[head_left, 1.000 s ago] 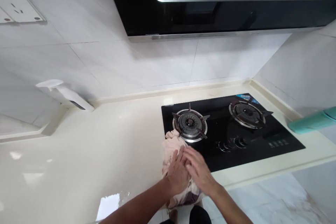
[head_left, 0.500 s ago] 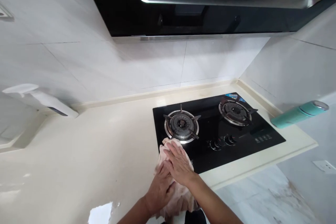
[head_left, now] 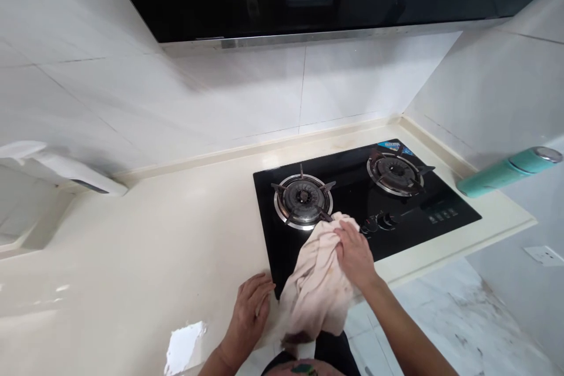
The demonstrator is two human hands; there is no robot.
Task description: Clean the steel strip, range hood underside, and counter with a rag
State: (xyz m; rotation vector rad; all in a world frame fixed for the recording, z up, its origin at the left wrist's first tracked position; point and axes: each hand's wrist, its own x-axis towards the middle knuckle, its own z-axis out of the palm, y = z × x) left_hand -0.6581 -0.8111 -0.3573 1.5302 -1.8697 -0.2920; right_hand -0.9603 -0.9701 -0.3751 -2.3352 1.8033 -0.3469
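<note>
A pale pink, stained cloth (head_left: 319, 282) lies bunched over the front left part of the black gas hob (head_left: 282, 258), with its lower end hanging past the counter edge. My right hand (head_left: 356, 255) grips the cloth's top right part and presses it onto the glass, just left of the knobs (head_left: 379, 222). Empty, my left hand (head_left: 250, 308) rests at the counter's front edge by the hob's left corner, its fingers loosely bent and apart from the cloth. The left burner (head_left: 304, 200) is just behind the cloth.
The right burner (head_left: 396, 173) sits farther back. A teal bottle (head_left: 506, 172) stands right of the hob. On the cream counter (head_left: 176, 247), a white spray bottle (head_left: 79, 171) stands at the left. Overhead hangs a black range hood (head_left: 308, 0).
My right hand has moved right with the cloth, towards the knobs. My left hand has come off the cloth to the counter edge. The view has tilted down slightly.
</note>
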